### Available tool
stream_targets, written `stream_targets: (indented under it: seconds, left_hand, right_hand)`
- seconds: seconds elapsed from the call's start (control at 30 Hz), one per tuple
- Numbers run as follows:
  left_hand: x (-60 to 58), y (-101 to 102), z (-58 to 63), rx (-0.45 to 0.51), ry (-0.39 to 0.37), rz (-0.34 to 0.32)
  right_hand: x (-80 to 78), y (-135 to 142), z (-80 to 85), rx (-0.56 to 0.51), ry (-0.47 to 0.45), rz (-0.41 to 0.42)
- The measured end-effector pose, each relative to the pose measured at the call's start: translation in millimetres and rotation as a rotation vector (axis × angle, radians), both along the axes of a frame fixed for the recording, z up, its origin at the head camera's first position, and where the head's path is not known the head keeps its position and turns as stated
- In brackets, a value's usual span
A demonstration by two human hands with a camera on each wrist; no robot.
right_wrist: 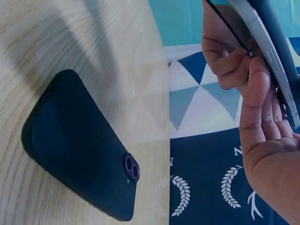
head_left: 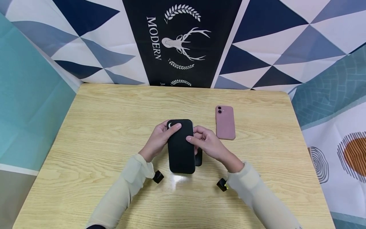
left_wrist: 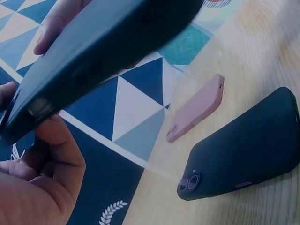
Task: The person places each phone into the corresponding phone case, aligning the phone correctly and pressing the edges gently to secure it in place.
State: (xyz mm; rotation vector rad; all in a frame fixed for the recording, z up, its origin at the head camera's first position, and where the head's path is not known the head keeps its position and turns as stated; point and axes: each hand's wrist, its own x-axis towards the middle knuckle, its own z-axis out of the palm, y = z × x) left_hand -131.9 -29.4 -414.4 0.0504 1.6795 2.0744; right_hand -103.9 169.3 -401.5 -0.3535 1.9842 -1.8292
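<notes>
Above the table both hands hold a phone in a black case [head_left: 181, 152], its back facing up in the head view. The left hand [head_left: 158, 138] grips its upper left side, with the thumb across the back near the camera cutout. On the right edge, the right hand [head_left: 211, 144] pinches with its thumb on the case and fingers underneath. In the right wrist view the phone's silver side [right_wrist: 269, 51] shows bare beside a thin dark edge. Below lies a second black phone [right_wrist: 79, 140] with two lenses, mostly hidden in the head view.
A pink phone [head_left: 226, 124] lies back up on the wooden table [head_left: 114, 111], to the right of the hands. Patterned cloth [head_left: 183, 41] hangs behind the table's far edge. Small black wrist devices [head_left: 158, 176] sit below the sleeves.
</notes>
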Motion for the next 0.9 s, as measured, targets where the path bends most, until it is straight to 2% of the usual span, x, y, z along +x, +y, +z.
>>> stream_targets:
  seconds: [0.17,0.43,0.6,0.9]
  left_hand:
    - [1.8,-0.1,0.9,0.034,0.001,-0.052]
    - [4.9,-3.3,-0.2,-0.068,-0.008,-0.129]
    - [5.8,-4.3,-1.2,-0.081,-0.012,-0.166]
    - [7.1,-4.1,-1.7,-0.025,-0.019,-0.197]
  right_hand:
    - [-0.1,1.7,-1.2,-0.035,0.002,-0.045]
    - [-1.0,1.7,-3.1,-0.136,0.003,-0.152]
    - [-2.2,2.9,-4.6,-0.158,-0.012,-0.217]
    - [-4.0,6.7,-5.8,-0.262,-0.004,-0.28]
